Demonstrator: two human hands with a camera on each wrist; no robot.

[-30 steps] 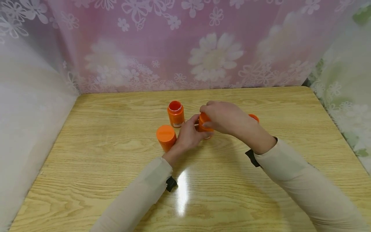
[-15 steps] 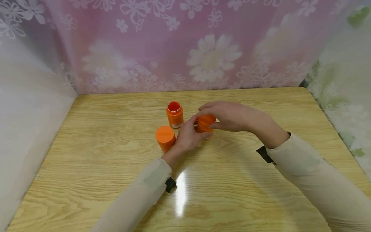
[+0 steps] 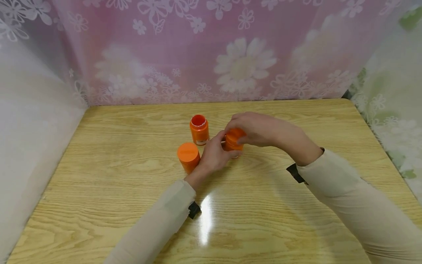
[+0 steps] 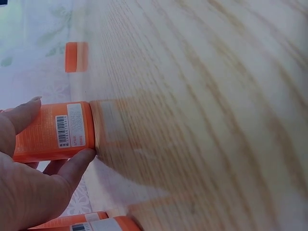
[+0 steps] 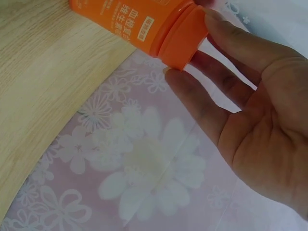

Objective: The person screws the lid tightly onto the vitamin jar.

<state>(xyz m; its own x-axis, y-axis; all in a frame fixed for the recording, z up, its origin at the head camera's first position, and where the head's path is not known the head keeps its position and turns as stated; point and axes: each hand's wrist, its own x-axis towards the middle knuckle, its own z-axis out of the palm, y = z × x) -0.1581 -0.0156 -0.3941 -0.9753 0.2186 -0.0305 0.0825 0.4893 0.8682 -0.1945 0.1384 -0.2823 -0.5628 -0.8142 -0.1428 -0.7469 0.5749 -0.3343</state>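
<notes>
In the middle of the table an orange bottle with printed labels (image 4: 36,134) stands upright. My left hand (image 3: 215,154) grips its body low down, thumb on one side and fingers on the other. From above, my right hand (image 3: 260,128) pinches the orange cap (image 5: 185,36) on its top between thumb and fingertips. The right wrist view has the cap sitting straight over the bottle's neck. Beside my left wrist is a second orange bottle, capped (image 3: 188,153). Behind it stands a third orange bottle (image 3: 199,132), uncapped, its red inside showing.
A loose orange cap (image 4: 73,57) lies on the table beyond the gripped bottle in the left wrist view; the right hand hides it in the head view. The wooden table (image 3: 108,176) ends at a pink flowered curtain (image 3: 165,66) at the back.
My right hand loosened from the cap and swung its wrist to the right, then closed its fingers on the cap again. The left hand and the bottles stayed in place.
</notes>
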